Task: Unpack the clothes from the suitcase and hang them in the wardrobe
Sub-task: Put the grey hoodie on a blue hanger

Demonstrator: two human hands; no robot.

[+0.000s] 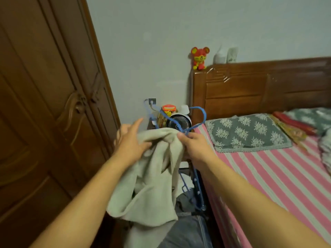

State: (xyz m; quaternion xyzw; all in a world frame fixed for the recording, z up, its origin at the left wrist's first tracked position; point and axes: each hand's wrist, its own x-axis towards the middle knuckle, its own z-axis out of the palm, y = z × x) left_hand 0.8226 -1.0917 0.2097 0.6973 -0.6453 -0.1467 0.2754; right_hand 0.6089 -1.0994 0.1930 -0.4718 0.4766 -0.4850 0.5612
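Nearest you, the open suitcase point(188, 199) lies on the floor between the wardrobe and the bed, with dark clothes and more blue hangers visible in it. Above it you hold up the pale grey garment point(152, 176), which droops in loose folds from both hands.

Your left hand point(130, 142) lies on the cloth with its fingers straight and spread, the thumb pressing the fabric; it grips nothing. Your right hand point(195, 145) pinches the top of the garment together with the blue hanger point(180, 127), its fingers curled round both. The hanger's hook and 1 shoulder stick out above the cloth, so the garment looks only partly seated.

Judging from this, the step is dressing the hanger:

1. Keep the right hand's pinch firm at the neck so the hanger does not twist.
2. Use the left hand to find the neckline and draw it over the far arm of the hanger.
3. Smooth the bunched folds so the weight hangs evenly, or it may slide off.

Farther off, the wardrobe point(44, 104) stands shut at your left; you need 1 free hand to open it.
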